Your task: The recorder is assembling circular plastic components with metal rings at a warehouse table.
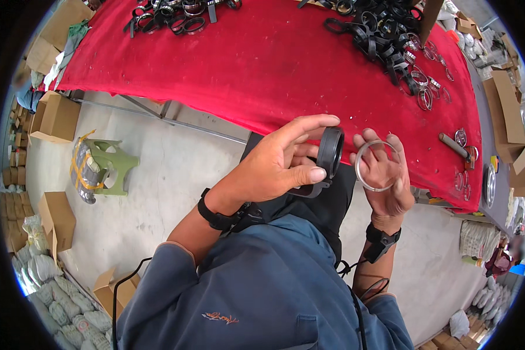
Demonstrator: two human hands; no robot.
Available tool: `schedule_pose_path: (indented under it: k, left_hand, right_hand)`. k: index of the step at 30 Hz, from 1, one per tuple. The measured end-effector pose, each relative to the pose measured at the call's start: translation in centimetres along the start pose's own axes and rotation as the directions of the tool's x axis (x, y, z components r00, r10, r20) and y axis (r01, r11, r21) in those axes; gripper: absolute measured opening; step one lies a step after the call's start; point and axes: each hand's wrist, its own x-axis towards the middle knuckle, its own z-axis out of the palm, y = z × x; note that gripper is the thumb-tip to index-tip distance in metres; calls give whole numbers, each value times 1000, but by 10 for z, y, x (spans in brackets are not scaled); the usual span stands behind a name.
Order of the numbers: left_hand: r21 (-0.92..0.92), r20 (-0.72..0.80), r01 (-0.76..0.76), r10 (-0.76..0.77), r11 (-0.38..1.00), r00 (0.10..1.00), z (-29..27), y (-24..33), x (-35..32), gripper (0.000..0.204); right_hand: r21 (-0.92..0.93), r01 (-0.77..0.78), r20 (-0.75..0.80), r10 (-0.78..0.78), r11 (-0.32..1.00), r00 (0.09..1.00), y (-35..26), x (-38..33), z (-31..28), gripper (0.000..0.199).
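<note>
My left hand [277,160] grips a black ring-shaped part [331,153] on edge between thumb and fingers, with a dark bracket-like piece [312,189] below it. Just to the right, my right hand [392,198] holds a thin clear or silvery ring [358,168], its palm turned up and its fingers curved behind the ring. Through the ring the fingers show; whether it is an open hoop or a clear disc I cannot tell. The two rings are close together but apart, over the near edge of the red-covered table [245,64].
Black ring parts [385,41] lie piled at the far right, with more [181,14] at the far left. Thin silvery rings [424,96] and a hammer [454,146] are on the right side. A green stool [119,166] and cardboard boxes [55,116] stand on the floor at left.
</note>
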Motion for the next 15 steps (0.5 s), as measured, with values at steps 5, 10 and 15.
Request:
schedule_pose_path:
  k: [5, 10, 15]
  left_hand:
    - [-22, 30, -57, 58, 998, 998, 5, 0, -3, 93]
    - [58, 77, -125, 121, 990, 990, 7, -1, -5, 96]
    - [49, 91, -151, 147, 987, 985, 9, -1, -5, 93]
  right_hand:
    - [-151, 62, 63, -53, 987, 997, -6, -5, 13, 91]
    - [-395, 171, 141, -125, 903, 982, -10, -14, 17, 86]
    - [-429, 197, 114, -164, 882, 980, -9, -17, 32, 73]
